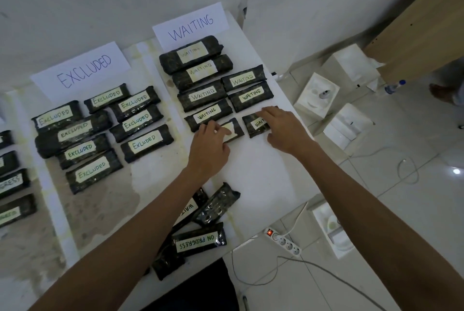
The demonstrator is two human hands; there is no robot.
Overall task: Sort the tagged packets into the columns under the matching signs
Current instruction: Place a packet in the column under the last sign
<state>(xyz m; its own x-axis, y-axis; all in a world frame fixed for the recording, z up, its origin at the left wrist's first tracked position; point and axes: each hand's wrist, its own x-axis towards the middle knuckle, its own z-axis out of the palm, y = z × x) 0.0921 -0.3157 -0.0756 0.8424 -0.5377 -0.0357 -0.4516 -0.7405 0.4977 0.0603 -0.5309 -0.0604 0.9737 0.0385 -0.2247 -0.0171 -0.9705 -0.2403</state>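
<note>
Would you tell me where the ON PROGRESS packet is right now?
In the head view, the ON PROGRESS packet lies in the unsorted pile at the table's near edge, below both hands.

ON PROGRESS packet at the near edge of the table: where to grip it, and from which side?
Grip the ON PROGRESS packet across its narrow width at the free right end, coming from above and the right. It lies flat, tag up. Its left end butts against other dark packets and sits beside the left forearm, while its right end has bare table around it, so fingers should fit there.
</note>
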